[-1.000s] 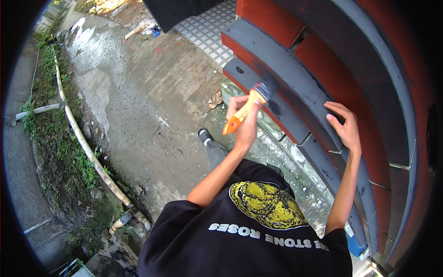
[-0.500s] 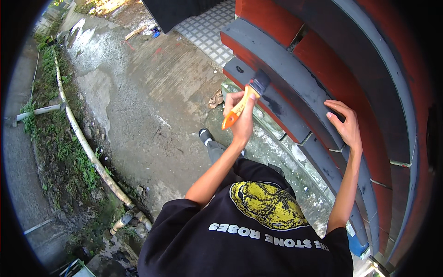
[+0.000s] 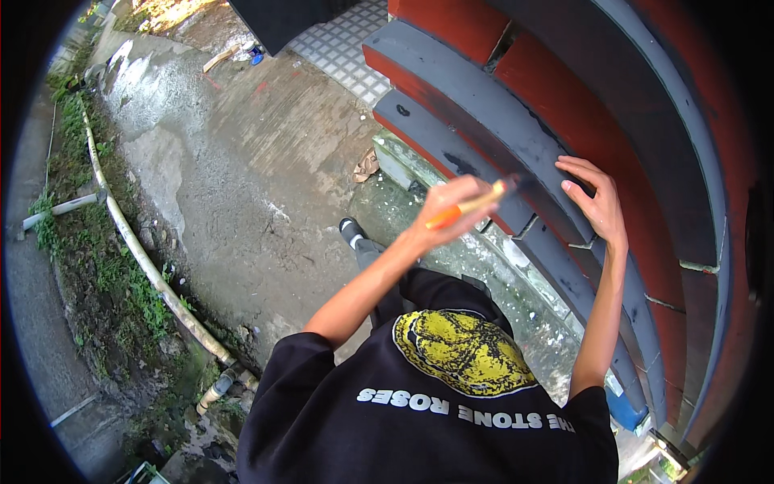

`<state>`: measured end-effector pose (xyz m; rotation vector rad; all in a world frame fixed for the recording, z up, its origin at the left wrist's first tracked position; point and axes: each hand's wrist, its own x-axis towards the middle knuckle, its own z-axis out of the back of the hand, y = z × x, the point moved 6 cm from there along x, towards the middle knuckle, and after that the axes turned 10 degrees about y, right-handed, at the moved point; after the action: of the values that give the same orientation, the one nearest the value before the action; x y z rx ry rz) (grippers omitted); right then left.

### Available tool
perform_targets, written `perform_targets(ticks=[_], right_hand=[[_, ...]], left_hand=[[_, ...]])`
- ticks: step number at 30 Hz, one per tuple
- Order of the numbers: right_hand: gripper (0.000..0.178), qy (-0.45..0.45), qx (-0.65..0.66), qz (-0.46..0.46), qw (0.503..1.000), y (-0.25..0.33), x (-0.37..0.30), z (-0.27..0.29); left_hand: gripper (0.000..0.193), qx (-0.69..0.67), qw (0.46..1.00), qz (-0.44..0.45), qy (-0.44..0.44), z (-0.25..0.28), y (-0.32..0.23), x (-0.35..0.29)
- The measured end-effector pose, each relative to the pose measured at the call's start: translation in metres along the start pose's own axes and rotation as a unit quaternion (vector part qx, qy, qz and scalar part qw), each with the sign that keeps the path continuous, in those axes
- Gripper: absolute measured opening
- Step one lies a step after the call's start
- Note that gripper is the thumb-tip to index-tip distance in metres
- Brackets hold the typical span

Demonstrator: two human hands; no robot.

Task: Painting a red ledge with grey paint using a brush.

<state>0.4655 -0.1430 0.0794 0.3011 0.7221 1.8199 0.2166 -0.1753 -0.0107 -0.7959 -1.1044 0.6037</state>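
A paintbrush (image 3: 477, 202) with an orange and yellow handle is gripped in my left hand (image 3: 439, 211). Its dark bristles, blurred by motion, are against or close to the dark red side of a stepped ledge; contact cannot be made out. My right hand (image 3: 597, 200) rests with fingers stretched over the edge of the upper grey ledge (image 3: 476, 81). Below it runs a lower grey ledge (image 3: 431, 135) with dark wet-looking patches and a red front face. Red panels (image 3: 564, 105) rise behind the ledges.
Concrete ground (image 3: 242, 185) spreads to the left, with a crumpled brown scrap (image 3: 365, 165) near the ledge. A long pale pipe (image 3: 145, 258) runs beside weeds. Patterned tiles (image 3: 343, 52) and a black panel (image 3: 278, 20) are at the far end. Something blue (image 3: 625, 411) lies lower right.
My left hand has carried the paintbrush right and toward me along the ledge, turning its handle more level. My right hand stays on the upper ledge. The whole view has shifted slightly.
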Motion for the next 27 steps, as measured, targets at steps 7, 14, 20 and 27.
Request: perform_targets(ticks=[7,14,20,27], right_hand=[[0.034,0.003,0.009,0.000,1.000,-0.002,-0.002,0.002],[0.034,0.006,0.025,0.003,1.000,-0.005,-0.001,0.004],[0.034,0.012,0.038,0.009,0.999,-0.006,0.001,0.004],[0.034,0.014,0.072,0.009,0.997,-0.014,-0.001,0.003]], left_hand=[[0.018,0.169,0.967,0.026,-0.188,0.089,0.011,0.002],[0.020,0.064,0.996,-0.067,-0.009,-0.031,-0.020,-0.008],[0.019,0.051,0.992,-0.078,0.080,-0.044,-0.020,-0.008],[0.022,0.156,0.968,0.058,-0.190,0.075,0.013,-0.002]])
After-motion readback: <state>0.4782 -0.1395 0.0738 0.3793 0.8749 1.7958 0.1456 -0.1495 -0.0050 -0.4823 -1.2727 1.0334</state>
